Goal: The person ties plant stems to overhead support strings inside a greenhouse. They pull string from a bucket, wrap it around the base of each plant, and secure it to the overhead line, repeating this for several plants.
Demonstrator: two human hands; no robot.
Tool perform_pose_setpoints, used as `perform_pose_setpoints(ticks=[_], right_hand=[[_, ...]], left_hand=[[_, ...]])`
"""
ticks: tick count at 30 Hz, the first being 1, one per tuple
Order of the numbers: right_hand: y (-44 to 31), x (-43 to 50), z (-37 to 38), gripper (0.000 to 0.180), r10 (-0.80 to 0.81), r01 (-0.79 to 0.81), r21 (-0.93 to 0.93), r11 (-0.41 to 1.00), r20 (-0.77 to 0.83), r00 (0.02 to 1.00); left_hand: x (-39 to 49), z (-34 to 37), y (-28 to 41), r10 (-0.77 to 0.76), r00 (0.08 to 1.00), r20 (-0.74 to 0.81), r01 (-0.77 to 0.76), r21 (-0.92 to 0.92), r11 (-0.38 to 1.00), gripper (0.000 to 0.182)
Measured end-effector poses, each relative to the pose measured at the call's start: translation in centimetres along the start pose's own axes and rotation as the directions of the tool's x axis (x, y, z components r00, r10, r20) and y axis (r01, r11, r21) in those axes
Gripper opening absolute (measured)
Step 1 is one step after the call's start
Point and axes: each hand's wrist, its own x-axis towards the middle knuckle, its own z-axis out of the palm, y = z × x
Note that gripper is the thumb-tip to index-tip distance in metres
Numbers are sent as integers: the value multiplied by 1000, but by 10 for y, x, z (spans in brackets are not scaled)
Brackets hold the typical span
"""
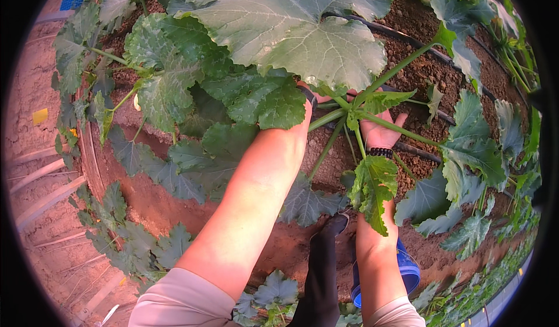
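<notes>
A squash plant, likely zucchini, spreads thick green stems [327, 119] from its crown right in front of me. My left hand [322, 98] reaches in from the left under a broad leaf [305, 34], and the leaves hide most of it. A black band [308, 96] circles that wrist. On the crown's other side my right hand [379, 128] lies palm up behind a stem, thumb spread, with nothing seen in the palm; its fingertips are partly covered by a small leaf [384, 101]. A dark beaded bracelet [381, 152] is on the right wrist. Whatever lies beneath the crown is hidden.
Black drip hoses [419, 152] run along the brown soil [406, 80]. A blue bucket [408, 268] stands behind my right forearm, near my dark-clad leg [321, 274]. More squash plants [476, 148] crowd the right; a yellow card [39, 116] lies at left.
</notes>
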Motion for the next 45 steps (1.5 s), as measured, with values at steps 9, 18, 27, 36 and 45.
perform_pose_setpoints(ticks=[9,18,27,36,45], right_hand=[[1,2,1,113,98,-93,-45,995,135,986],[-5,7,-11,107,108,-88,-125,988,165,980],[-30,12,-38,86,26,-22,-161,987,21,999],[-27,8,-36,84,-63,19,-279,960,-150,987],[-22,-43,-24,77,194,-139,-217,966,260,946]], left_hand=[[-12,-1,-2,67,995,-79,-70,-34,997,72],[-10,5,0,159,957,-244,-180,-66,981,69],[-11,2,-1,243,897,-370,-289,-74,954,65],[-15,6,0,288,830,-477,-352,-47,935,62],[-22,20,4,297,769,-565,-362,-3,932,59]])
